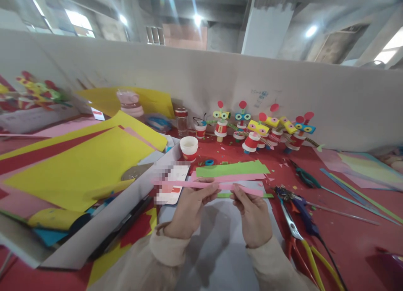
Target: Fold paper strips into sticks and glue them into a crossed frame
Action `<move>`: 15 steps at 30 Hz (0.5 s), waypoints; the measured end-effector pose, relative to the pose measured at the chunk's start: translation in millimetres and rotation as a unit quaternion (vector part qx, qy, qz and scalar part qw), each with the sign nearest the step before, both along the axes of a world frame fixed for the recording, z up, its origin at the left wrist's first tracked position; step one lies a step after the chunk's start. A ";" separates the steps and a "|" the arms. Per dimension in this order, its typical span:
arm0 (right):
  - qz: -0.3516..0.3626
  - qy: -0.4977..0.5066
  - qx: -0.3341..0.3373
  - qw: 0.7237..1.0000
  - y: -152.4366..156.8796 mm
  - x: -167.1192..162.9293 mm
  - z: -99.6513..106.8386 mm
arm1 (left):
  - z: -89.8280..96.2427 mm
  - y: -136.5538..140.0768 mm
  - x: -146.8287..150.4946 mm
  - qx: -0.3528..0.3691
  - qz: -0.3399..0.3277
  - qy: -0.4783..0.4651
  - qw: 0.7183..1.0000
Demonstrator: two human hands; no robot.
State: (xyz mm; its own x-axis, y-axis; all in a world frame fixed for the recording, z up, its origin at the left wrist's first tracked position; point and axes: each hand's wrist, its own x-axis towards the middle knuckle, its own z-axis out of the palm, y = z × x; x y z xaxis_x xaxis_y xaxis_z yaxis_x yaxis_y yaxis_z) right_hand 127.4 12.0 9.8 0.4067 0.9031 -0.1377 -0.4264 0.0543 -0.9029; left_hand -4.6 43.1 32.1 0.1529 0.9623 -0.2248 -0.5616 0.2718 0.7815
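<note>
A narrow pink paper strip (226,186) stretches between my two hands above a grey sheet (217,240). My left hand (197,203) pinches it left of its middle, and the loose end reaches over a white phone-like card (176,190). With thumb and fingers closed, my right hand (252,211) grips the same strip a little farther right. Just beyond the hands lie a green paper piece (233,168) and wider pink paper (229,179). A thin green strip (224,195) shows behind my fingers.
Scissors (294,230), a glue gun (304,211) and pliers (304,175) lie at right. Several paper-cup figures (252,142) stand along the back wall. Stacked cups (189,148) are behind my left hand. A white box (103,217) with yellow sheets (91,169) fills the left.
</note>
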 end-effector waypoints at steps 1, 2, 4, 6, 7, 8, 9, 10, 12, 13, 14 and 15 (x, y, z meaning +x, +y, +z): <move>-0.007 0.006 0.000 1.000 0.0 1.2 1.2 | 0.1 0.5 -0.4 0.000 -0.001 0.001 1.000; -0.014 0.013 0.001 1.000 0.0 2.2 2.5 | 0.0 0.9 -1.0 0.002 0.000 0.002 1.000; -0.031 0.029 0.006 0.999 -0.1 4.3 5.2 | -0.6 2.4 -2.6 0.001 0.007 0.003 1.000; -0.053 0.046 0.012 0.997 0.1 7.8 7.7 | -1.1 5.0 -5.3 -0.007 0.017 -0.001 1.000; -0.065 0.053 0.016 0.996 0.5 10.4 9.0 | -1.1 6.7 -7.0 -0.012 0.023 -0.007 1.000; -0.080 0.061 0.022 0.995 1.2 13.6 10.4 | -0.8 8.7 -9.0 -0.018 0.030 -0.013 0.999; -0.099 0.069 0.032 0.992 2.0 17.2 12.0 | -0.1 10.9 -11.1 -0.023 0.042 -0.019 0.999; -0.122 0.077 0.045 0.989 2.9 20.9 13.8 | 0.8 13.0 -13.2 -0.026 0.059 -0.025 0.998; -0.168 0.092 0.073 0.979 4.6 26.2 17.4 | 2.5 16.5 -16.4 -0.025 0.094 -0.036 0.995; -0.178 0.099 0.081 0.976 5.0 26.9 18.9 | 2.9 17.4 -17.0 -0.020 0.102 -0.039 0.994; -0.174 0.103 0.083 0.976 5.0 25.7 19.8 | 2.9 17.6 -16.8 -0.014 0.101 -0.042 0.994; -0.156 0.103 0.078 0.979 4.6 22.6 19.9 | 2.4 17.1 -15.7 -0.008 0.093 -0.044 0.995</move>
